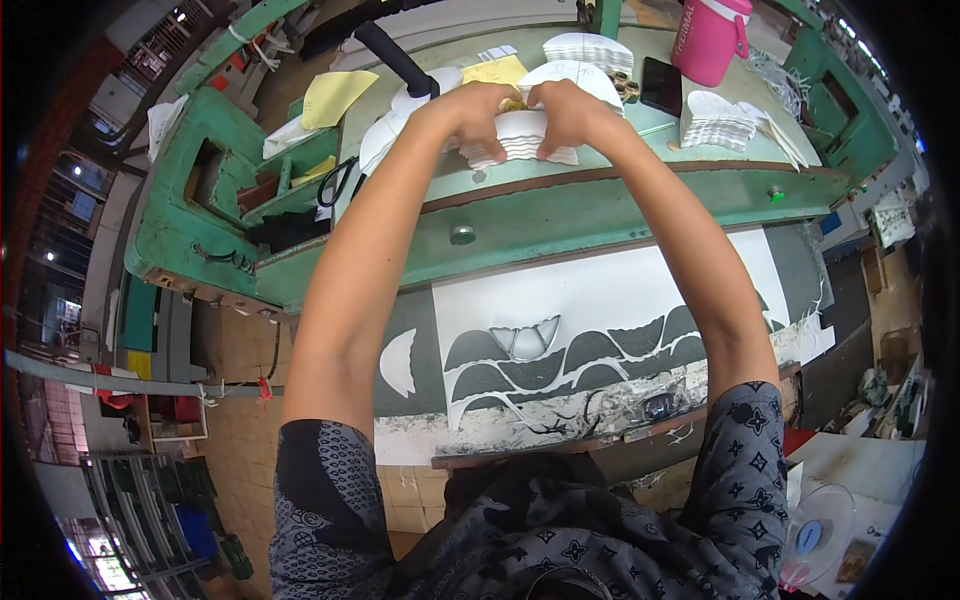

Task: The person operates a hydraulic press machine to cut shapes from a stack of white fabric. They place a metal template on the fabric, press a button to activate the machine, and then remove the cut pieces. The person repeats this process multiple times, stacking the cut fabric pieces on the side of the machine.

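Close to the front edge of the green table (445,181), somewhat left of its middle, a stack of white cut pieces (522,132) sits between two bare hands, its wavy layered side turned toward the wearer. The left hand (481,120) is curled around the left end of the stack and the right hand (568,120) around the right end; each is bent narrow on it, with a thumb low at the front. Whether the stack rests fully on the table or is slightly raised, I cannot tell.

Just behind the right hand lies another white stack (572,78), and farther back, near the rear edge, a further layered stack (588,50). To the right of these are a black phone (661,85) and a pink jug (712,45) with a white top, which stands toward the back right corner. A stack with rippled edges (712,130) lies nearer the right end of the front edge. Beyond the left end hangs a yellow sheet (335,98).

Below the front edge, a white sheet (520,285) with curved cut-outs spreads over a dark board (408,318). A metal cutting die (526,341) lies on it, and one loose white piece (398,362) is left of the sheet.
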The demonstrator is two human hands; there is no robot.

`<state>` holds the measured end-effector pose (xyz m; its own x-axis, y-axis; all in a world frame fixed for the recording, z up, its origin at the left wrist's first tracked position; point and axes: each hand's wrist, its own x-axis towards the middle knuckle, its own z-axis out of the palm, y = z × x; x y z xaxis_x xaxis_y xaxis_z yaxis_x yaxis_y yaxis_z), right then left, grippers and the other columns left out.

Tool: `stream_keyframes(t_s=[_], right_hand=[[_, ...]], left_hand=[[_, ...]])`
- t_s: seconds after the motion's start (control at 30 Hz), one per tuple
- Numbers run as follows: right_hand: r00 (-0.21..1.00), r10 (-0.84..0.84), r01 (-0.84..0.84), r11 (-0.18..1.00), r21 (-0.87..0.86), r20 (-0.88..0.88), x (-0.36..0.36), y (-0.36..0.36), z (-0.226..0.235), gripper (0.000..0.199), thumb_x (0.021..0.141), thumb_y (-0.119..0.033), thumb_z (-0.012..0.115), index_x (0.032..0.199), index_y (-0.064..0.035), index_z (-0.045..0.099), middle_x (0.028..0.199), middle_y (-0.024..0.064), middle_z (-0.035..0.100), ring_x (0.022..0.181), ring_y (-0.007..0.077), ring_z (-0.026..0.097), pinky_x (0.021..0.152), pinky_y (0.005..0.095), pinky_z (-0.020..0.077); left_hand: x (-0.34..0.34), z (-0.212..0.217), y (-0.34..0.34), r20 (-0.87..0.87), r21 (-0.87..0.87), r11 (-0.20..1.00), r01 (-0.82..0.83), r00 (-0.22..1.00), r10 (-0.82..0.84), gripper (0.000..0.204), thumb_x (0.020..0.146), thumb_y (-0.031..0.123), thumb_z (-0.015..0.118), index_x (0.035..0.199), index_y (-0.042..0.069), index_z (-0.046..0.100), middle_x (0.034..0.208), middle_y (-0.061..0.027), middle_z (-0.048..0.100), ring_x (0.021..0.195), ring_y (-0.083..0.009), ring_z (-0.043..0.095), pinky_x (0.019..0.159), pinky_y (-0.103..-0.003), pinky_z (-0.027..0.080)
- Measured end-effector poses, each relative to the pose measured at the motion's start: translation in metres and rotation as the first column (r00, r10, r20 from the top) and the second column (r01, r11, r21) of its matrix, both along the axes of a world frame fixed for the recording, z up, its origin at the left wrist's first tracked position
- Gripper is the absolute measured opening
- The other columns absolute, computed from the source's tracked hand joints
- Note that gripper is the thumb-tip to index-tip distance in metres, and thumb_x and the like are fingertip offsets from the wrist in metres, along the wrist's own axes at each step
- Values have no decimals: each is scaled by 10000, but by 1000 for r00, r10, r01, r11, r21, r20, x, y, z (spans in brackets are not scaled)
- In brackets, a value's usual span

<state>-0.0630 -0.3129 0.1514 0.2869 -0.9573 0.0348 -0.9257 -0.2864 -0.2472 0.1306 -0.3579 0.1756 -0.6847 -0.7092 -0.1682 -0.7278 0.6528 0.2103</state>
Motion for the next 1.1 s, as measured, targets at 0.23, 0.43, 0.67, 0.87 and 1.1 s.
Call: stream_keyframes(t_s=[0.23,0.43,0.67,0.87,1.1], right_hand=[[972,37,103,823,-559,233,-6,65,-33,614,701,-203,962,1217,-8,693,1144,179,745,1040,377,725,893,462,590],[820,293,-195,951,-241,492,40,220,-200,624,734,-208,901,1277,-44,642,1248,150,671,1203,330,634,1056,503,479],[944,278,-303,944,128,180,67,240,-299,820,687,-169,876,1430,-45,553,1282,124,627,1189,325,587,1080,491,423],[723,6,61,995,-73,691,63,308,-254,702,761,-130,882,1384,8,589,1246,167,659,1139,277,632,943,429,508],[149,-341,-42,936,351,928,88,391,-227,484,982,-133,680,1430,13,572,1468,156,543,1418,258,492,1085,367,479]], left_hand=[[26,-37,42,-352,-561,824,-74,923,-157,773,760,250,907,1430,39,585,1397,-215,648,1263,-383,627,1074,-411,497],[81,-192,254,-741,-128,956,-264,667,85,594,876,150,794,1415,18,581,1381,-196,632,1287,-383,577,1079,-484,455],[103,-351,321,-180,48,874,-483,857,483,731,1002,235,632,1629,27,318,1715,-194,268,1586,-387,244,1280,-566,186],[116,-330,333,-366,353,850,-391,779,510,750,962,277,709,1592,18,394,1624,-206,416,1515,-398,366,1246,-543,269],[100,-233,399,-607,792,573,212,378,699,879,806,207,934,1508,-63,480,1396,-155,630,1275,-223,622,1117,-381,469]])
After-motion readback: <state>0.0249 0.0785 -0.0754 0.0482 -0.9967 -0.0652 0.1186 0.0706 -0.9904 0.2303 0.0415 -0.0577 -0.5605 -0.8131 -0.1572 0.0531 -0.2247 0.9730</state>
